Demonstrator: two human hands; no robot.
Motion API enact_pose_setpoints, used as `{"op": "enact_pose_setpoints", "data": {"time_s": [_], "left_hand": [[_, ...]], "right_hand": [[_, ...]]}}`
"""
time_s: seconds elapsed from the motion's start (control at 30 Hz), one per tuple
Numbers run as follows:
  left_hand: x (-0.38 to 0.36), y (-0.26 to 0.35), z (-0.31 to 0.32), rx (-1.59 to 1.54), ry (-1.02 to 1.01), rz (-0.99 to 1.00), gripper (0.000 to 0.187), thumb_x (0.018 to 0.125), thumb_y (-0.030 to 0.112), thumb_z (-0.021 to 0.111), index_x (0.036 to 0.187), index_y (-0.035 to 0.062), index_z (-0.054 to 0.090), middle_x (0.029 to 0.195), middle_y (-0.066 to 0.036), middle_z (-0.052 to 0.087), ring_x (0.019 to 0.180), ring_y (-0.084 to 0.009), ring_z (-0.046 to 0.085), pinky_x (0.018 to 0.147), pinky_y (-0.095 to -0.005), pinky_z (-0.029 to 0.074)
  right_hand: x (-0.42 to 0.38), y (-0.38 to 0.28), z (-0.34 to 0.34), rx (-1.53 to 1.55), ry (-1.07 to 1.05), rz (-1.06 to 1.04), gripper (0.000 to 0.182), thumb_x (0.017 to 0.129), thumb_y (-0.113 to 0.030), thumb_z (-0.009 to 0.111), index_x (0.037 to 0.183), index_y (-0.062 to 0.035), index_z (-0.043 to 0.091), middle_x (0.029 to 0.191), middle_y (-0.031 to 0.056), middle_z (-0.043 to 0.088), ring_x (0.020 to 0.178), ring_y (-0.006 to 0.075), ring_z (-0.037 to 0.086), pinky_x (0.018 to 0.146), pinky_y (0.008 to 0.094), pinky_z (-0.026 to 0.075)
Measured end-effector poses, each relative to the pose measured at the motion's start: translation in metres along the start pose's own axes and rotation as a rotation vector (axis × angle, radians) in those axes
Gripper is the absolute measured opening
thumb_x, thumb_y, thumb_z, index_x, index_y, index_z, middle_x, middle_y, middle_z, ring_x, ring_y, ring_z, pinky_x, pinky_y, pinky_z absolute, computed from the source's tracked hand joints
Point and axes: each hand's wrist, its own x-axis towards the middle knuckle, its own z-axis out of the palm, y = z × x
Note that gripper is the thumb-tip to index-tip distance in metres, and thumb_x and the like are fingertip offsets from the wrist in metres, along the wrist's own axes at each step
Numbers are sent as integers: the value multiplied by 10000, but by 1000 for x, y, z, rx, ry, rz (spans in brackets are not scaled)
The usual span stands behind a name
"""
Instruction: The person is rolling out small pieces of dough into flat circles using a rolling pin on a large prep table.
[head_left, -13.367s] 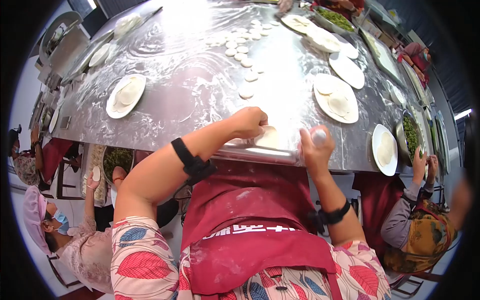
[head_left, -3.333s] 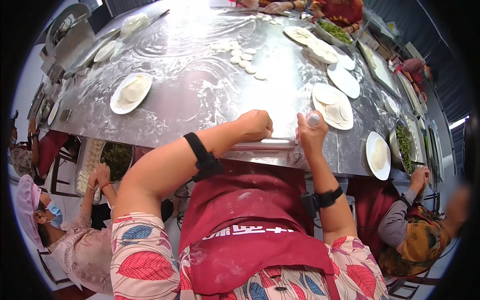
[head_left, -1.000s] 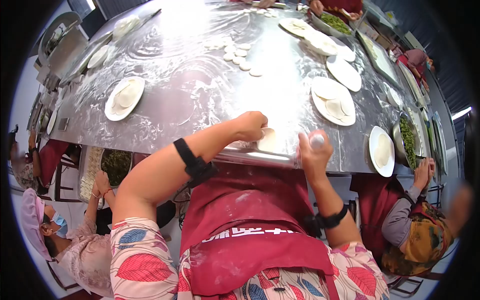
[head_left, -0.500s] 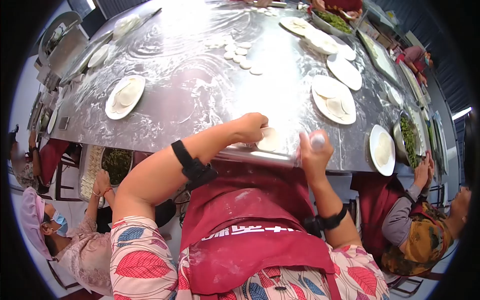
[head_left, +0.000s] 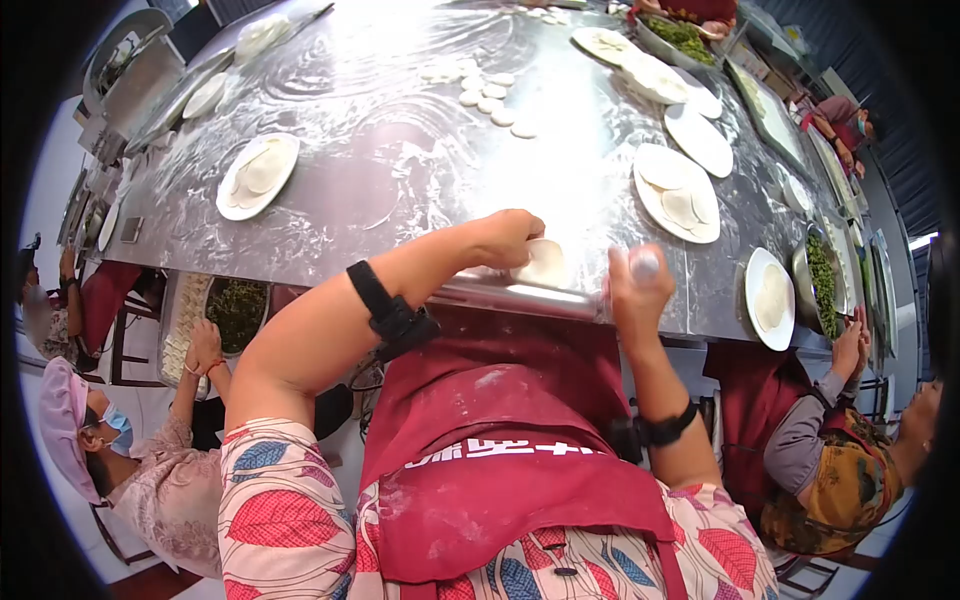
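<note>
1. Steel worktable, flour-streaked; co-worker on L, co-worker on R. Small dough discs lie loose farther back.
2. L hand: curled narrow, appears to pinch the edge of a dough round; exact fingertip grip hidden.
3. R hand: closed around a pale rod, prob. a rolling pin; blurred, only rounded tip shows.
4. Dough round's flat on table nr front edge, betw. both hands.
5. Step, my read: rolling it thin. Next move prob. calls for L turning the round slightly, R pressing rod evenly toward middle. Plate w/ flat rounds is nr R hand.
</note>
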Motion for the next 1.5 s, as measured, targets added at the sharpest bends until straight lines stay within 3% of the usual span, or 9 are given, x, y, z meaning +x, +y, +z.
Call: {"op": "enact_pose_setpoints", "data": {"time_s": [0.13,0.5,0.53,0.63,0.97,1.03,1.07,1.2,1.5], "left_hand": [[8,0,-1,46,102,-38,222,830,165,610,949,-20,641,878,-194,663,853,-299,632,762,-383,479],[1,10,4,18,49,-59,193,737,174,638,834,8,642,807,-186,652,816,-331,631,733,-408,488],[10,11,3,-77,27,-45,176,733,105,640,847,-25,606,761,-124,623,734,-185,590,661,-337,465],[41,31,-1,-170,-68,3,188,740,89,634,881,-30,598,777,-84,617,745,-152,573,660,-322,463],[180,89,-16,-292,101,-3,442,818,199,682,1158,-50,548,1023,-169,639,907,-219,595,771,-340,477],[142,77,-23,2,82,6,285,784,159,657,997,-30,641,959,-165,658,864,-231,617,744,-352,493],[123,59,-21,34,108,100,235,766,148,645,931,-18,659,923,-163,664,843,-242,627,732,-357,499],[12,40,-11,84,278,44,179,746,163,684,857,23,672,832,-146,673,823,-307,647,723,-392,500],[-119,1,27,216,576,146,187,789,118,645,952,40,598,997,-145,570,989,-340,548,843,-429,450]], "right_hand": [[60,8,40,-101,1,-136,199,761,-69,706,752,2,520,592,104,572,502,186,528,504,321,425],[-26,-21,-11,48,-15,-75,198,783,-37,712,744,-41,519,547,42,528,489,89,504,449,272,402],[-29,-20,-14,58,-28,-59,199,786,-42,712,744,-41,518,545,36,519,490,84,490,448,270,398],[-31,-18,-18,78,-78,-49,196,796,-47,708,742,-41,519,548,25,512,499,76,484,453,260,396],[-25,-18,-19,137,-107,-91,169,797,-40,696,746,-38,535,569,36,512,491,102,489,458,271,393],[-19,-22,-21,77,-101,-148,144,773,-5,667,739,-31,530,641,87,504,556,159,509,519,322,405],[-10,-12,-24,-499,-110,-724,127,778,13,648,766,-31,530,657,103,493,603,171,521,549,333,409],[5,-9,-3,122,-106,-20,159,838,-10,643,769,-57,507,586,0,500,481,77,471,432,247,363],[37,3,26,201,-126,3,182,883,-29,615,784,-59,466,557,10,492,422,68,450,369,218,348]]}}
